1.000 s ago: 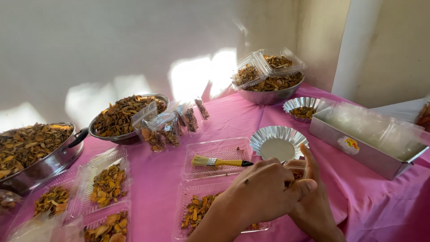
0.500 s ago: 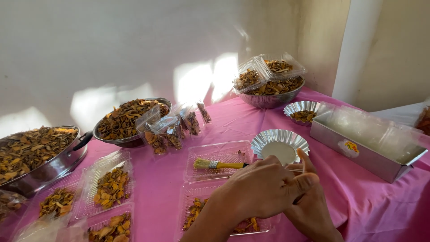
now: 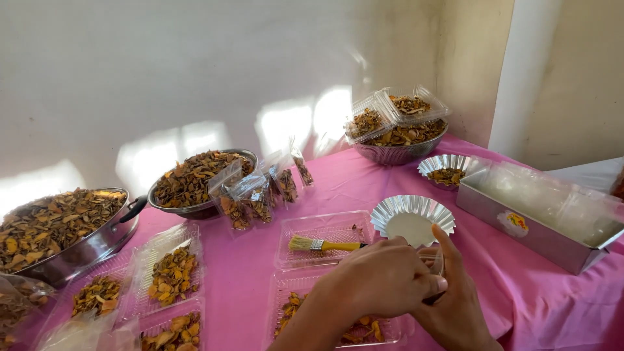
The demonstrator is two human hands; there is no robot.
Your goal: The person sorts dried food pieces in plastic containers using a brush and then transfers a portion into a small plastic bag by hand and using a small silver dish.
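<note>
1. Setting — a table draped in pink cloth stands against a pale, sunlit wall.
2. Left hand lies over the right hand, touching it; both sets of fingers are curled together, and what they hold is hidden.
3. Beneath the hands — a clear plastic clamshell tray of dried orange-brown chips.
4. Just beyond: a yellow-handled pastry brush resting on an empty clear tray, beside a fluted silver foil cup.
5. Far side — round metal bowls of dried chips, small filled bags and a rectangular metal tin.
</note>
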